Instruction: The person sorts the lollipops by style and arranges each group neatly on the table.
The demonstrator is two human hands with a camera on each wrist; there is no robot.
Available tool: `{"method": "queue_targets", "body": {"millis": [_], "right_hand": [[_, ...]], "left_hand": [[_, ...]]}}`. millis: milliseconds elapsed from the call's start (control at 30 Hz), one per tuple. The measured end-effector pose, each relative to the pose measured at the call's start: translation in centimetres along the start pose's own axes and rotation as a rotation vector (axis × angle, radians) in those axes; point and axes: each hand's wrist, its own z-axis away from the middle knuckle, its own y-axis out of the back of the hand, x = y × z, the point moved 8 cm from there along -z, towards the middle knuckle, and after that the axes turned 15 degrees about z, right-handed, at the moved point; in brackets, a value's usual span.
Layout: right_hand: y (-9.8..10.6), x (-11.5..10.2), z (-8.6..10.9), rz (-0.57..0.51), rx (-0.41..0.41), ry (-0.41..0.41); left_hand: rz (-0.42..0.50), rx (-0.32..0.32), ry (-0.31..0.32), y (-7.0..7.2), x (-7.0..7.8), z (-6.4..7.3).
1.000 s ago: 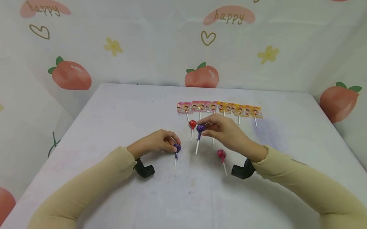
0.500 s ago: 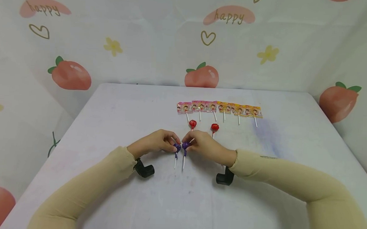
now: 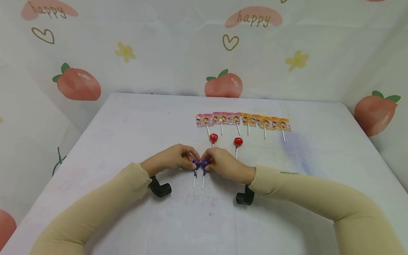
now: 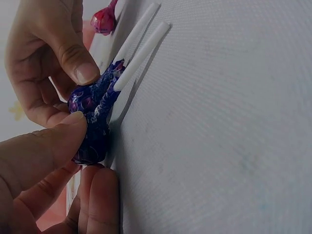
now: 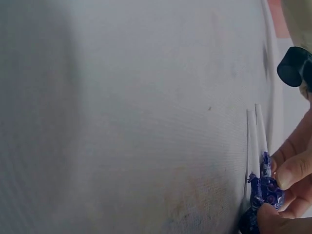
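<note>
Two purple-wrapped lollipops lie side by side mid-table, heads touching, white sticks toward the person. The left hand (image 3: 174, 156) pinches the head of the left lollipop (image 3: 196, 164) between thumb and fingers. On the other side, the right hand (image 3: 225, 165) pinches the right lollipop (image 3: 204, 164) the same way. Both sticks run nearly parallel in the left wrist view, where the left hand's lollipop (image 4: 92, 146) is the lower one. Beyond the right hand are two red lollipops (image 3: 213, 137), one partly covered by that hand. A pinkish-red lollipop (image 4: 103, 20) shows at the top of the left wrist view.
At the back stands a row of flat-packed lollipops, several in pink wrappers (image 3: 221, 118) and yellow wrappers (image 3: 266, 122). Black wrist mounts (image 3: 160, 188) hang below both wrists. The white table (image 3: 200, 228) meets a printed cloth backdrop (image 3: 173, 47).
The right hand has brought its purple lollipop left and toward the person, down beside the other one, and their heads have closed together. The left hand has stayed in place.
</note>
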Motion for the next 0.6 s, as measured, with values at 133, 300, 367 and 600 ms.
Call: {"method": "queue_targets", "body": {"millis": [133,300,367,600], "right_hand": [[-0.17,0.08,-0.16,0.005,-0.003,-0.006],[-0.3,0.21,-0.28,0.001,-0.002,-0.007],[-0.31,0.23,-0.27,0.0,0.0,-0.003],[-0.22,0.2,-0.08,-0.017,0.003,0.009]], "left_hand": [[0.007,0.002,0.007,0.03,-0.05,-0.03],[0.02,0.005,0.01,0.06,-0.09,-0.07],[0.018,0.005,0.01,0.05,-0.08,-0.11],[0.019,0.007,0.016,0.05,-0.14,-0.22]]}}
